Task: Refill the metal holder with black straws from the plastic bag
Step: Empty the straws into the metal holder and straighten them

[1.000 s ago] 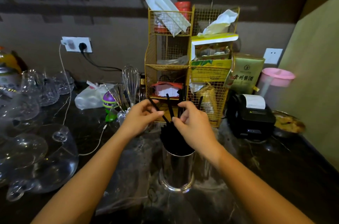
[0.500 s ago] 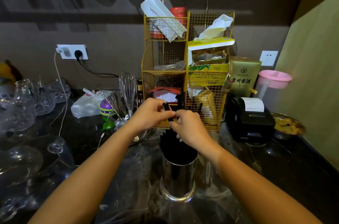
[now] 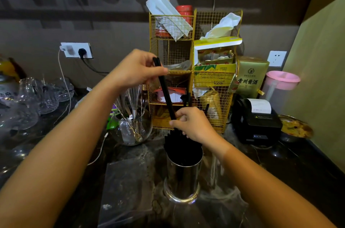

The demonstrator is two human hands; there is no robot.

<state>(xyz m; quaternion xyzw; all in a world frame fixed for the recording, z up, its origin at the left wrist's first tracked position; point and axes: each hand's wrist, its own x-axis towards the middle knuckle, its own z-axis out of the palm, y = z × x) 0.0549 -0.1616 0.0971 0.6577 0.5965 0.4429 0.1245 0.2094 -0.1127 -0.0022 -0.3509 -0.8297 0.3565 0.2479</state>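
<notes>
Metal holder (image 3: 182, 179) upright, packed with black straws (image 3: 180, 143).

Left hand (image 3: 136, 71) grips raised black straws (image 3: 165, 89); right hand (image 3: 194, 125) pinches them above the metal holder (image 3: 183, 177).

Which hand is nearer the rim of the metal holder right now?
Right. The right hand sits just above the metal holder, at the tops of the straws standing in it. The left hand is raised well above and to the left, pinching a few black straws.

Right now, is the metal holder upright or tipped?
Upright. The metal holder stands on its base on the counter, open end up, with black straws sticking out the top.
</notes>
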